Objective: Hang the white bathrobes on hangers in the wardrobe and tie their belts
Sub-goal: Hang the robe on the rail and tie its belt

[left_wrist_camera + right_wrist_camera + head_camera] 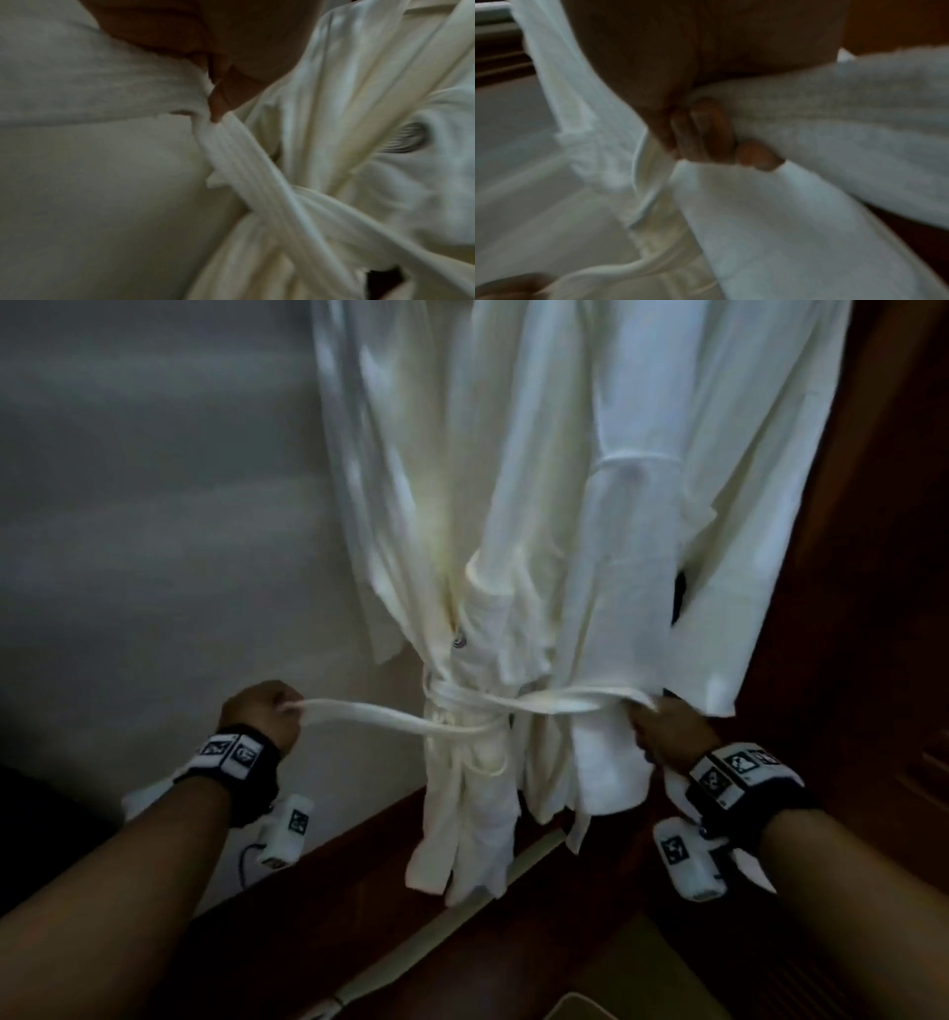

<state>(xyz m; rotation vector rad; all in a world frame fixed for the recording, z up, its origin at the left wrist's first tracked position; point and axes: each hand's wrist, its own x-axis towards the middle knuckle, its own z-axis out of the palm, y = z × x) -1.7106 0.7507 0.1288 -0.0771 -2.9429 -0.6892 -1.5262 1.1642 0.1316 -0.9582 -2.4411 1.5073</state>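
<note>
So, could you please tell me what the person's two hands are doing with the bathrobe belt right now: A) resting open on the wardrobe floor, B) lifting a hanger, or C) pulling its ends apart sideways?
C: the left hand and right hand each grip an end of the belt, drawn out to either side of the bathrobe.

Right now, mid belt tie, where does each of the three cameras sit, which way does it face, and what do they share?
Head: worn on the head, looking forward and down at the bathrobe; both forearms, left hand and right hand show.
Left wrist: looks along the left hand at the belt it pinches; fingers show.
Right wrist: looks along the right hand into robe cloth; curled fingers show.
Shared: all three see the belt and the bathrobe.
</note>
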